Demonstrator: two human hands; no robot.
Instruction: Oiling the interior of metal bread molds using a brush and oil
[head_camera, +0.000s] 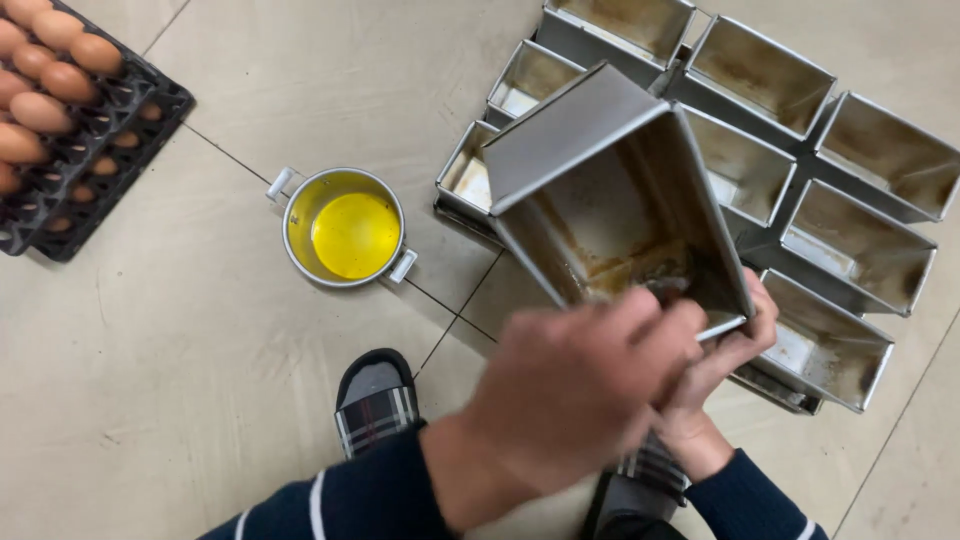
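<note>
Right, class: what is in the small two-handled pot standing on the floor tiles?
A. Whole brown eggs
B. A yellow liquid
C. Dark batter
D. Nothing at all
B: the small pot holds a clear yellow liquid pooled over its bottom, while the brown eggs sit apart in the black tray at the upper left.

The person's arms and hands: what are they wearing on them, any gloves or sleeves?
No gloves: both hands are bare. The left hand and the right hand each come out of a long dark navy sleeve with thin white stripes across it. The left sleeve ends at the wrist, as does the right sleeve. No watch or rings are visible.
</note>
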